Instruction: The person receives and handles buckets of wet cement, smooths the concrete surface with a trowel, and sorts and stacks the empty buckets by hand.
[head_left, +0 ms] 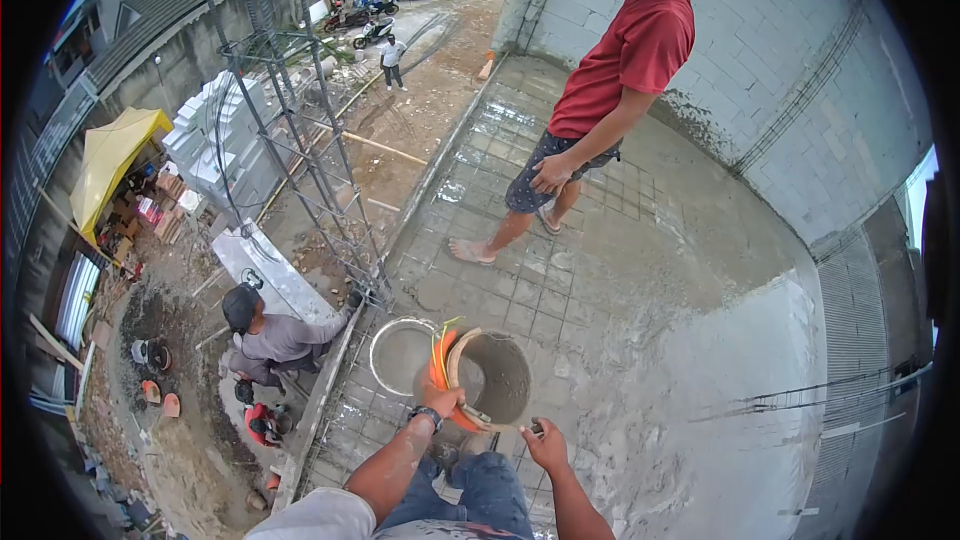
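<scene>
My left hand [444, 401], with a dark watch at the wrist, grips the rim side of an orange bucket [437, 370], which is tilted and has a grey, cement-stained inside. Close to the bucket's lower right rim is my right hand [543, 442], its fingers curled; something small and dark shows at the fingertips, too small to name. Just left of the bucket, a round container [378, 372] with a pale rim and grey contents sits on the steel mesh [520, 290].
A person in a red shirt [630, 60] stands barelegged on the mesh ahead. Below the slab edge [325, 380], a person in grey [285, 337] reaches up beside a rebar column [320, 160]. Wet concrete [680, 380] spreads right, towards a block wall [770, 70]. Rebar ends [810, 398] jut in at right.
</scene>
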Tool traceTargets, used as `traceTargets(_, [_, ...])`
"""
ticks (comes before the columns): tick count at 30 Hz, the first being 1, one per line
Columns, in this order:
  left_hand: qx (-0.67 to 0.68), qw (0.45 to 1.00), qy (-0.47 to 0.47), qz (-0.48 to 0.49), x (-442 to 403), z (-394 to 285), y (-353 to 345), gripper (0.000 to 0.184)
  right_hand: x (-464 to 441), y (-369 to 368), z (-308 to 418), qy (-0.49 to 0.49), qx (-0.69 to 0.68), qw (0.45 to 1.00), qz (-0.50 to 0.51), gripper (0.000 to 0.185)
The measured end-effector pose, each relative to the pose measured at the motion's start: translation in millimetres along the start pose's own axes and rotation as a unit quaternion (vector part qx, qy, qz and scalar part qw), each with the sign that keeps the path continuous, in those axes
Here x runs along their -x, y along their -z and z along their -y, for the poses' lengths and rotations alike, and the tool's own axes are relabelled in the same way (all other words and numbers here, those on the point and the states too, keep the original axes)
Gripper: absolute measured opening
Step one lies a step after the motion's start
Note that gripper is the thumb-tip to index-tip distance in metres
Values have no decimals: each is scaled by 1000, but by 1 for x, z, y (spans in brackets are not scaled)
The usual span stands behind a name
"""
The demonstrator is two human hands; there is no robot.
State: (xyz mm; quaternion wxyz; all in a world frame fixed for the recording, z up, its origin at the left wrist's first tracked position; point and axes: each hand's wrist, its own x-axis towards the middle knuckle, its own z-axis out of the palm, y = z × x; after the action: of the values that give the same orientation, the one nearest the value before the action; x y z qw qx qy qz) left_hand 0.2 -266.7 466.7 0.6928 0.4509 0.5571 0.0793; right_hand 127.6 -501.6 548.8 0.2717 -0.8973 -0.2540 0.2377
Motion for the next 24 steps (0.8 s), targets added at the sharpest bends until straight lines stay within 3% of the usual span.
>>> traceTargets(4, [-5,994,-25,-102,37,53,64,59,30,5,-18,30,11,999,-9,46])
traceTargets(6, [-56,988,69,-124,65,80,104,78,46,4,-38,69,35,997,-6,44])
traceTargets(8, [-93,974,159,-132,103,107,147,97,52,-1,-68,45,-17,997,57,40])
traceTargets(14, [-48,930,186,-312,254,190,229,82,126,-16,-174,-33,-92,984,152,34])
traceTargets(18, [18,918,191,-348,356,206,281,86,217,-19,-198,-117,1,959,258,36])
traceTargets(21, [70,910,198,-359,386,257,305,91,270,-23,-185,-25,102,935,338,37])
traceTargets(24, [94,897,207,-378,425,287,321,92,302,-39,-167,-70,123,925,353,37])
